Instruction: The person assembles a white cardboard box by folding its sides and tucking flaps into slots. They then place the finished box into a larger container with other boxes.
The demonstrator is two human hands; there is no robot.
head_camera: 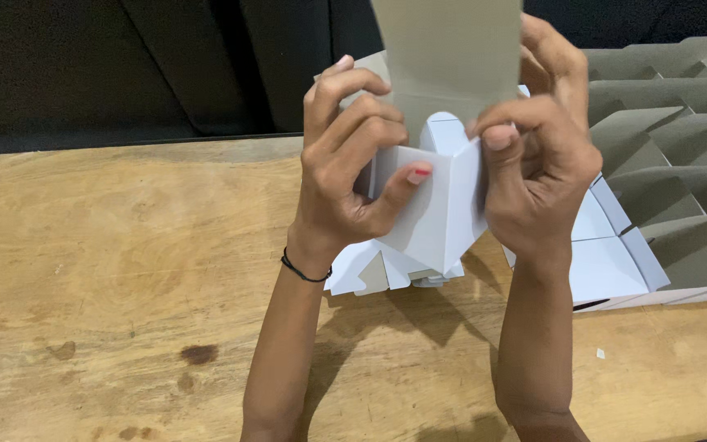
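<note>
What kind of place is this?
Probably a box-folding workbench: both hands, left hand and right hand, fold a white carton over a worn wooden table, beside rows of folded cartons.

Both forearms come up from the bottom edge, roughly parallel, wrists bent back a bit; left hand (345,164) has its fingers curled in tight and thumb pressed flat, thin black band on the wrist; right hand (538,160) is curled too, pinching with thumb and forefinger.

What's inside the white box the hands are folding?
Nothing can be seen inside the white box: only its outer panels and raised grey flap face the camera, and the left hand and right hand cover its sides.
</note>
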